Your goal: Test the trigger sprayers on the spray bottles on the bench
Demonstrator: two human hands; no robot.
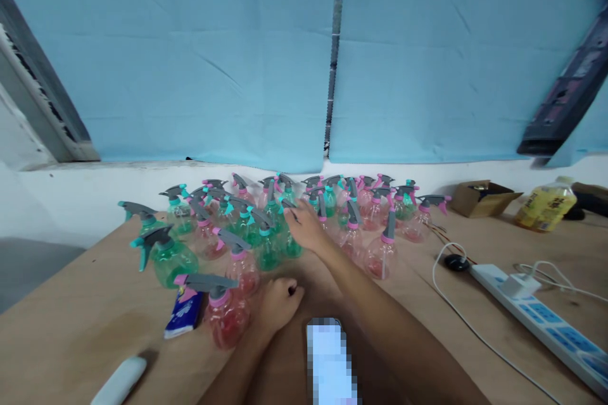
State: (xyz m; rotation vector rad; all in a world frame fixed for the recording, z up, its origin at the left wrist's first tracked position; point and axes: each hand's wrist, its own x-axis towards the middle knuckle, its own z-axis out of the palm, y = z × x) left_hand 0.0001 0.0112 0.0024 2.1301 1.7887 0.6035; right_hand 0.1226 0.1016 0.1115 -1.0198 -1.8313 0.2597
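Observation:
Several clear green and pink spray bottles (pixel 266 221) with grey triggers stand crowded together at the far middle of the wooden table (pixel 85 329). My right hand (pixel 306 226) reaches into the crowd, fingers stretched out and open, touching a green bottle (pixel 287 237). My left hand (pixel 279 302) rests on the table nearer to me, its fingers curled in with nothing seen inside. It lies right beside a pink bottle (pixel 227 311) at the front of the group.
A blue tissue packet (pixel 184 314) lies by the front pink bottle, and a white object (pixel 120 381) sits at the near edge. A white power strip (pixel 546 323) with a charger and cables, a cardboard box (pixel 482 197) and a yellow drink bottle (pixel 546 204) sit to the right.

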